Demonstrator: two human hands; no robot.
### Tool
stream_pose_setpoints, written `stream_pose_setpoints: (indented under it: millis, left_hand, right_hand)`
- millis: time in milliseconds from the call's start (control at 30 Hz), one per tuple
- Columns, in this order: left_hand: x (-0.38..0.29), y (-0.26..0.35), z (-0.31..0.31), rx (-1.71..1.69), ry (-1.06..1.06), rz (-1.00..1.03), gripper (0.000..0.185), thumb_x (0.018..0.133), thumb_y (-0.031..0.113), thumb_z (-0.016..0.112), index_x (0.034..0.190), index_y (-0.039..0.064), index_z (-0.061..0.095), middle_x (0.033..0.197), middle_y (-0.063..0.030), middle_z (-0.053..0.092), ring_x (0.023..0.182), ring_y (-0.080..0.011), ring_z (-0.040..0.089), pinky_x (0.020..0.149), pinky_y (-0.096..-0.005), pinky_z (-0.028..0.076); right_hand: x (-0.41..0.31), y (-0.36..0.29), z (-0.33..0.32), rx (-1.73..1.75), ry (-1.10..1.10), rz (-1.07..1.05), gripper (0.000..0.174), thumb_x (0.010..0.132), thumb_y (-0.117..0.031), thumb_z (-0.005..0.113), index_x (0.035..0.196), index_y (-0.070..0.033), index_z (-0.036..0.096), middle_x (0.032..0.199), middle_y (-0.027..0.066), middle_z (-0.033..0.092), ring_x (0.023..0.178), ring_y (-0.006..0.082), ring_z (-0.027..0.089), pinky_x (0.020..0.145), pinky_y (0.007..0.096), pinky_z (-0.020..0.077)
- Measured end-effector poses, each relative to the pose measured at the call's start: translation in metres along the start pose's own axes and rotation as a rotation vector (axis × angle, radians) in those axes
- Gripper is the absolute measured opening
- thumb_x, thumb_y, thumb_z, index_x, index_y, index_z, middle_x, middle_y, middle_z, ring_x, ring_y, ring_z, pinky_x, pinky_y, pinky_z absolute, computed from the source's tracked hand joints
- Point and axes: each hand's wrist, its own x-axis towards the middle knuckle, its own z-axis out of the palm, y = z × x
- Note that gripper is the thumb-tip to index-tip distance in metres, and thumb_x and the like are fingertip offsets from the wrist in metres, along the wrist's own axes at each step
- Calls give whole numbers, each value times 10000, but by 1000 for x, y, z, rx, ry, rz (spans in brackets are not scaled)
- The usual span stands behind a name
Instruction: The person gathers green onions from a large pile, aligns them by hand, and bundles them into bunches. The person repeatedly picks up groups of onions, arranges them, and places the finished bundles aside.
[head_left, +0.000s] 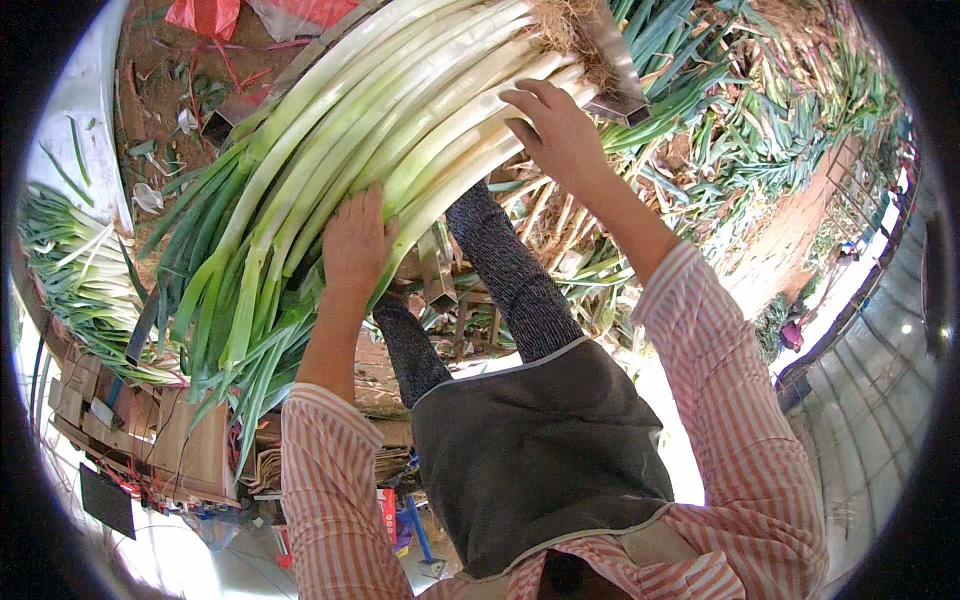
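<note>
A thick bundle of large green onions lies across a metal rack. Its white stalks and stringy roots are at the upper right, and the green leaves fan down to the lower left. My left hand lies flat on the near stalks where white turns to green, thumb apart from the fingers. Close to the root end, my right hand is spread over the white stalks with fingers bent and apart. It grips no stalk that I can see; whether its fingertips touch them is unclear.
Another pile of green onions lies at the left by a white sheet. Leaf waste covers the ground at the right. A metal tube end sticks out near my legs. Red plastic bags lie at the top.
</note>
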Motion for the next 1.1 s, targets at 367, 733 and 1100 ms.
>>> stream_pose_setpoints:
  millis: [367, 733, 1100]
  left_hand:
    - [32, 23, 19, -72, 83, 113, 503, 827, 136, 590, 1307, 50, 470, 1236, -142, 506, 1110, -323, 502, 954, -422, 401]
    - [-34, -28, -22, 252, 383, -285, 696, 739, 165, 709, 1377, 120, 432, 1377, -94, 412, 1254, -271, 398, 1021, -448, 306]
    - [-12, -53, -51, 249, 191, -218, 599, 756, 197, 708, 1296, 107, 466, 1203, -110, 525, 1061, -293, 514, 925, -427, 387]
  right_hand:
    - [44, 65, 3, -210, -458, 62, 339, 844, -353, 647, 1106, -146, 588, 1018, 92, 578, 972, 309, 591, 811, 406, 494]
    - [80, 8, 1, -356, 116, -333, 442, 800, -230, 685, 1210, -144, 545, 1243, 58, 533, 1180, 242, 487, 986, 419, 389]
    - [84, 25, 13, -300, -249, -267, 389, 774, -228, 693, 1113, -114, 538, 1063, 84, 533, 1068, 276, 522, 949, 414, 424]
